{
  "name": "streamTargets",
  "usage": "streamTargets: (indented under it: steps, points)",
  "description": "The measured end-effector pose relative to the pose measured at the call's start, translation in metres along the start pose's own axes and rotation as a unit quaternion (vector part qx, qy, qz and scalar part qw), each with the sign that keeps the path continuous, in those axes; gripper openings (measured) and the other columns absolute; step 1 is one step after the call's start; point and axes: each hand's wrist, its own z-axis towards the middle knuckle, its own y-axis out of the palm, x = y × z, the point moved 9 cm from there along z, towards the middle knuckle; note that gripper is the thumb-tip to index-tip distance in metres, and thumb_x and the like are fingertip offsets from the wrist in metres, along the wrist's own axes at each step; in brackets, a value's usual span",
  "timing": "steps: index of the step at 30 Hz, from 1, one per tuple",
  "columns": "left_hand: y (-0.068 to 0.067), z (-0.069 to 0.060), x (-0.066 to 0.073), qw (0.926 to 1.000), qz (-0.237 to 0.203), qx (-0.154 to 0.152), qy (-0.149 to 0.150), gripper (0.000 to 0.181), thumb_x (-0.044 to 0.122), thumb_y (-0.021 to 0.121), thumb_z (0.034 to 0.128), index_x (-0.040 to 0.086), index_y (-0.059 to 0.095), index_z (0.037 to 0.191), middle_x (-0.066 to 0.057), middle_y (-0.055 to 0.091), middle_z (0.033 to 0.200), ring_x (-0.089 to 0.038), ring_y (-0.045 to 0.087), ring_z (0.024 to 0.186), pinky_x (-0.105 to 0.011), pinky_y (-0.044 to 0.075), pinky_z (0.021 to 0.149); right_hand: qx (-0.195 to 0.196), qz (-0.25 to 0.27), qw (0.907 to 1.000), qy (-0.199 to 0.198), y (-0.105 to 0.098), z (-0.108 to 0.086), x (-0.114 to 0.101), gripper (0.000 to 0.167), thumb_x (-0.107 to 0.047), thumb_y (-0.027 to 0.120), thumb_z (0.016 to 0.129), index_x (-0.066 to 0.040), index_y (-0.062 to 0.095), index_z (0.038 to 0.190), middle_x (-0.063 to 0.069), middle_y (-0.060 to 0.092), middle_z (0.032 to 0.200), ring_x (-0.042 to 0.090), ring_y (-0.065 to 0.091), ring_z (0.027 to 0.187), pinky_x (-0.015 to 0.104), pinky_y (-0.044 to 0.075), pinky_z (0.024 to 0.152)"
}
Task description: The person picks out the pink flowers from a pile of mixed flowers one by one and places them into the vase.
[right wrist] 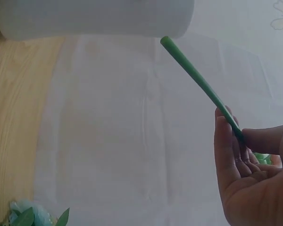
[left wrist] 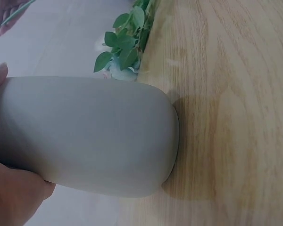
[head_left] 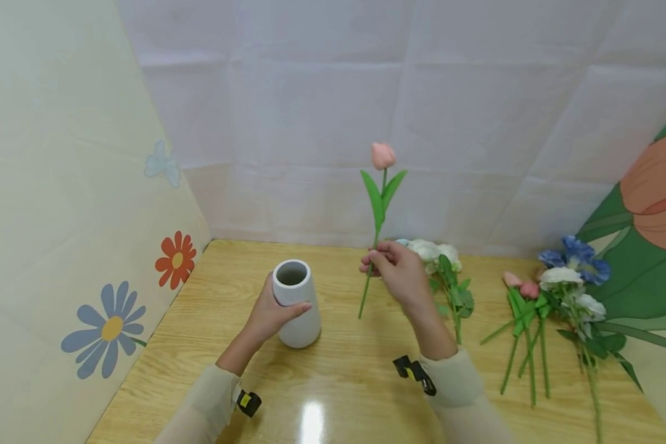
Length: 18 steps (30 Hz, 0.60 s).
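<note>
A white vase (head_left: 301, 314) stands upright on the table, its round mouth facing up. My left hand (head_left: 272, 313) grips its side, with the thumb across the front; the left wrist view shows the vase wall (left wrist: 89, 136) close up between thumb and fingers. To the right of the vase, my right hand (head_left: 402, 274) pinches the green stem of a pink tulip (head_left: 383, 156), held upright with the bloom on top. In the right wrist view the lower stem (right wrist: 193, 73) sticks out past the thumb and fingers, its cut end near the vase.
White flowers with green leaves (head_left: 449, 256) lie behind my right hand. Farther right on the table (head_left: 200, 345) lie several pink tulips (head_left: 529, 290), white flowers (head_left: 588, 306) and a blue flower (head_left: 577, 256). A cloth backdrop (head_left: 311, 123) rises behind the table.
</note>
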Motion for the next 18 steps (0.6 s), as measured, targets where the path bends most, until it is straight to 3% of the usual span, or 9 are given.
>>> streamTargets:
  steps: [18]
  points:
    - [0.001, 0.002, -0.001, 1.0, -0.005, -0.001, 0.003, 0.092, 0.016, 0.089, 0.0779, 0.014, 0.033, 0.15, -0.011, 0.055, 0.136, -0.031, 0.056, 0.12, -0.055, 0.045, 0.103, -0.001, 0.023, 0.9981, -0.057, 0.034, 0.013, -0.047, 0.015, -0.006, 0.059, 0.102, 0.005, 0.064, 0.112, 0.018, 0.072, 0.096, 0.021, 0.072, 0.084, 0.031, 0.06, 0.078]
